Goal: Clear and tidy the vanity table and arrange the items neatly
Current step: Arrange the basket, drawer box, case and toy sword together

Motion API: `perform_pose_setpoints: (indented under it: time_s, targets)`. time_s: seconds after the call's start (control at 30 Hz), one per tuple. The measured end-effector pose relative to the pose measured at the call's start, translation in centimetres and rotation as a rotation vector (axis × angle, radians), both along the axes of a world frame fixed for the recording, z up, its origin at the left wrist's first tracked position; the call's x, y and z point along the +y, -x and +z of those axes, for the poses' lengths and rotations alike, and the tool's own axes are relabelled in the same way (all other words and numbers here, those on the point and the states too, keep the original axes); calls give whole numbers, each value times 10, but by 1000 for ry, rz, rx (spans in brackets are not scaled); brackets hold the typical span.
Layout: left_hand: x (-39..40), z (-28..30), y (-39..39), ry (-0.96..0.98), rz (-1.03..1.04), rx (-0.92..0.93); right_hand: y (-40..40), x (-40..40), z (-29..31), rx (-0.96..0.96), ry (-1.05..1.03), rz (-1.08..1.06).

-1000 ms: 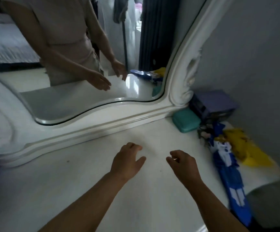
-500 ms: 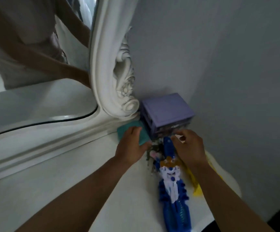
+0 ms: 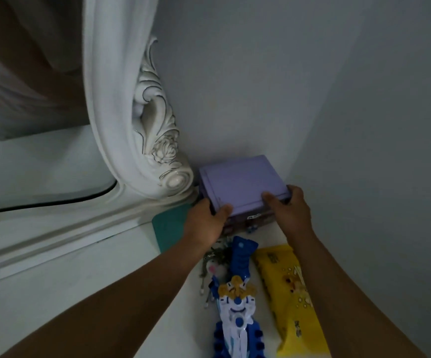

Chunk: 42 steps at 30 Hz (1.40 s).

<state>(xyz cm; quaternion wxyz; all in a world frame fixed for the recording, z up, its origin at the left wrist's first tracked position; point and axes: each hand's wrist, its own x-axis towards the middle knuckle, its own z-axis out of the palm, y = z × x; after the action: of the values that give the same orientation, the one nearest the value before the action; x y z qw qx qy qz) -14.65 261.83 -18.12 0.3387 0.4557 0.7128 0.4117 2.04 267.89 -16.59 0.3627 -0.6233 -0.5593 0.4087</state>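
A purple drawer box [image 3: 240, 182] stands in the back corner of the white vanity table [image 3: 85, 275], against the grey wall. My left hand [image 3: 205, 220] grips its front left corner, thumb on the lid. My right hand [image 3: 288, 210] grips its front right corner, thumb on the lid too. A teal case [image 3: 170, 226] lies flat beside the box on the left, partly under my left hand. A blue and white toy sword [image 3: 236, 303] lies lengthwise in front of the box, with a yellow packet [image 3: 291, 295] next to it on the right.
The carved white mirror frame [image 3: 142, 140] rises just left of the box. A bunch of small trinkets on chains [image 3: 210, 267] lies left of the toy. Grey walls close the corner behind and to the right.
The view swung right toward the corner. Both hands moved from the teal case and the toy up onto the purple box and took hold of its front corners.
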Motion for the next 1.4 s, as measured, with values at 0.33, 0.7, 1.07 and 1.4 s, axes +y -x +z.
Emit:
perform_pose_setpoints:
  time_s: [0.33,0.7,1.07,1.4]
  targets:
    - [-31,72,-6,-248,-5,0,-3,-32,67,117,-252,-113]
    - [-194,76,96,-132,46,97,82,-183,81,50,-138,11]
    - [-404,56,252,38,257,106,248,-344,37,-1,73,322]
    - [-574,44,379,144,559,42,413,-470,16,21,121,699]
